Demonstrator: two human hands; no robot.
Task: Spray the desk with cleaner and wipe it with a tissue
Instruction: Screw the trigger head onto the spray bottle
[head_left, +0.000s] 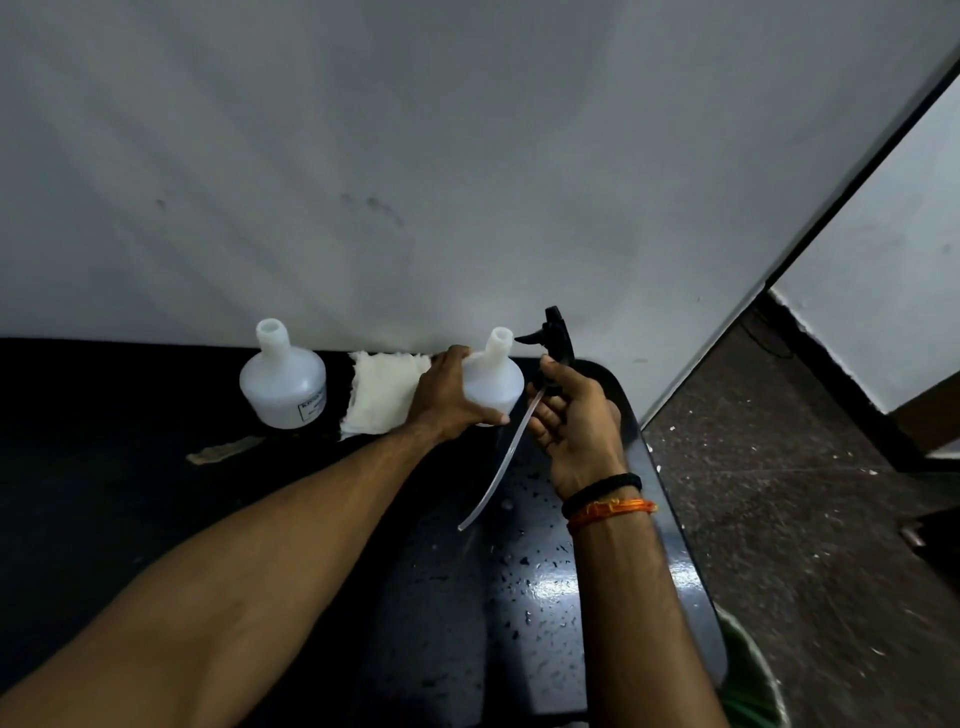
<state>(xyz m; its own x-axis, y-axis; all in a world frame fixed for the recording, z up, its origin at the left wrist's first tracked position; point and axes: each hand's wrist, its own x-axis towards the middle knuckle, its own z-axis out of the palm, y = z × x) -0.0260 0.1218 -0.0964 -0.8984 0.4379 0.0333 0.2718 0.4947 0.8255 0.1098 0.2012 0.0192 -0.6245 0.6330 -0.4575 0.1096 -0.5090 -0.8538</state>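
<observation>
The tissue (384, 392) lies at the back of the counter (104, 493), against the wall (467, 156). A capless bottle (283, 382) stands just beside it on one side; on the other, the left hand (447, 397) grips a second bottle (493, 379), blocking that approach. Beyond that bottle the right hand (571, 421) holds the spray head (556, 338), its tube (498, 457) slanting over wet counter. In front of the tissue, only a small scrap (223, 449) lies on the open counter.

You face a plain white wall (467, 156). To your right is a speckled grey floor (779, 493) with a black strip along the wall's bottom. The light is dim.
</observation>
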